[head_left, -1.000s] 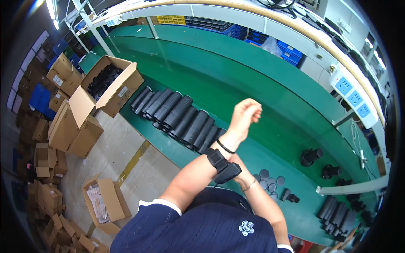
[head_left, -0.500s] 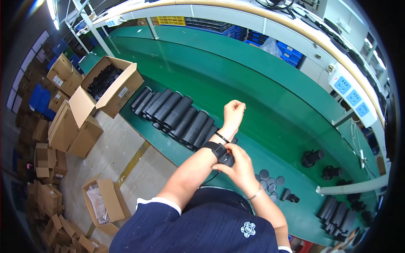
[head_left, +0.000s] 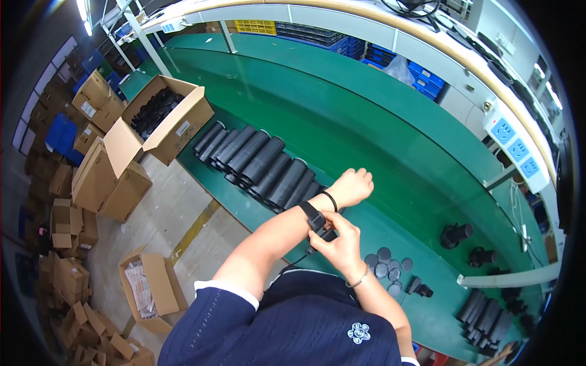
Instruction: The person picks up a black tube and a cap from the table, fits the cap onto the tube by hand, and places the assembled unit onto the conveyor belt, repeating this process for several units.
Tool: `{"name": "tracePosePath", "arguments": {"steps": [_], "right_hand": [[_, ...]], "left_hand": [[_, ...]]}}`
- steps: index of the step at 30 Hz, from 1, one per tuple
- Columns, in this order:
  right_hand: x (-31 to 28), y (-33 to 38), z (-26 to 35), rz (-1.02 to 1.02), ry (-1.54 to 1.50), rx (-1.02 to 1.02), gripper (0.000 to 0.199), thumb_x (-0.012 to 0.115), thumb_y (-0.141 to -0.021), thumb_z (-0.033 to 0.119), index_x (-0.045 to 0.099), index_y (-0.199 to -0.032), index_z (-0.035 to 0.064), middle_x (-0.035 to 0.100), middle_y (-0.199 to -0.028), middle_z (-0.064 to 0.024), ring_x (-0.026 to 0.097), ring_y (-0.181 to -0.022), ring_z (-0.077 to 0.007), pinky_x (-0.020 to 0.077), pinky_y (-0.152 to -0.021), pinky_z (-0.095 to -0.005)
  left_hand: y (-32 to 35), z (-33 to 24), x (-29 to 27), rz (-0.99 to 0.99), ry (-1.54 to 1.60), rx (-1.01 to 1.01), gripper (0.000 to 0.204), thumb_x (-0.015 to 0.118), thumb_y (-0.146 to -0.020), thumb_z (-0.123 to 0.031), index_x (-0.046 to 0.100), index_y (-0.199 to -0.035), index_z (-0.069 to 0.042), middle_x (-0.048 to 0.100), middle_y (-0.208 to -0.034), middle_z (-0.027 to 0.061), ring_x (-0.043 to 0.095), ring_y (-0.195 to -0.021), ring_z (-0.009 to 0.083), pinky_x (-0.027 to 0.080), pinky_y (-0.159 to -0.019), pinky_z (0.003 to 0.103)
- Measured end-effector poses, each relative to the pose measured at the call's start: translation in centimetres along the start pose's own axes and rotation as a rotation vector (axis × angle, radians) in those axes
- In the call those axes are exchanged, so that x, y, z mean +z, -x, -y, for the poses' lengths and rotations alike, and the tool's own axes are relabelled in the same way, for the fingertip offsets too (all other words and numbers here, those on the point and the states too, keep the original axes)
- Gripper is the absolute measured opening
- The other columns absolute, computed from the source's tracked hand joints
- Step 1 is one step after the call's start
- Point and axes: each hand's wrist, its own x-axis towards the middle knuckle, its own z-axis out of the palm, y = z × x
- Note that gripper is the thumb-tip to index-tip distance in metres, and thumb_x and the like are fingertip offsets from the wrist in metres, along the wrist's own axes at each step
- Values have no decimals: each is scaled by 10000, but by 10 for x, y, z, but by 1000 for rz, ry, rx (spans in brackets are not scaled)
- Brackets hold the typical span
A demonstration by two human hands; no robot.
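My left hand (head_left: 353,186) hovers over the green bench, back upward, its fingers curled in and nothing seen in them. Around that wrist are a thin black band (head_left: 330,200) and a black strap carrying a small black device (head_left: 318,222). My right hand (head_left: 343,243) pinches the device between thumb and fingers, covering part of it. A dark cable (head_left: 300,259) hangs down from it toward my lap. Just past my left forearm lies a row of black ribbed cylinders (head_left: 256,161). Several round dark discs (head_left: 383,255) rest near my right wrist.
An open carton of black parts (head_left: 194,117) stands at the bench's left end. Other cartons (head_left: 168,283) sit on the floor at left. Black fittings (head_left: 455,235) and more cylinders (head_left: 488,317) lie at right. A power strip (head_left: 517,146) hangs from the shelf.
My left hand has swung down and to the right, its back now turned up. My right hand stays at the wrist device, its fingers shifted into a pinch. The view has shifted slightly.
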Motion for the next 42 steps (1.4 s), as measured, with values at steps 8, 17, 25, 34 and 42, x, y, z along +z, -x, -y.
{"name": "tracePosePath", "arguments": {"steps": [8, 17, 25, 34, 42], "right_hand": [[-19, -1, 15, 130, 138, -164, 241, 719, -776, 154, 672, -960, 4, 667, -861, -168, 663, -796, -297, 524, -759, -350], [-7, 17, -42, 135, -282, 96, 289, 626, -767, -70, 652, -1046, 2, 647, -954, -75, 606, -869, -120, 497, -749, -260], [7, 11, -77, 289, -457, 160, 320, 638, -746, -125, 632, -1039, 3, 580, -930, -40, 555, -790, -101, 469, -688, -225], [1, 15, -78, 402, -385, 130, 316, 619, -790, -116, 602, -1094, -31, 540, -1040, -25, 564, -965, -106, 480, -832, -240], [5, 20, -75, 455, -642, 246, 259, 626, -816, -81, 644, -1063, -4, 570, -1007, -25, 581, -909, -97, 496, -791, -240]], "left_hand": [[-8, 14, 20, -159, 780, -1051, 162, 617, -777, -171, 605, -676, -45, 605, -702, 90, 609, -636, 241, 478, -548, 327], [-15, 36, -6, -451, 2075, -1406, 125, 597, -834, -174, 567, -763, -77, 525, -670, -2, 499, -561, 93, 415, -461, 224], [5, 41, 12, -494, 2149, -1488, 162, 609, -847, -209, 567, -778, -68, 534, -694, 8, 504, -625, 112, 422, -528, 238], [7, 35, 21, -544, 2305, -1535, 155, 607, -849, -201, 561, -797, -63, 538, -739, 20, 494, -634, 124, 420, -530, 235], [9, 33, 25, -654, 2300, -1559, 151, 602, -850, -198, 554, -795, -66, 533, -730, 18, 484, -627, 126, 404, -528, 230]]}}
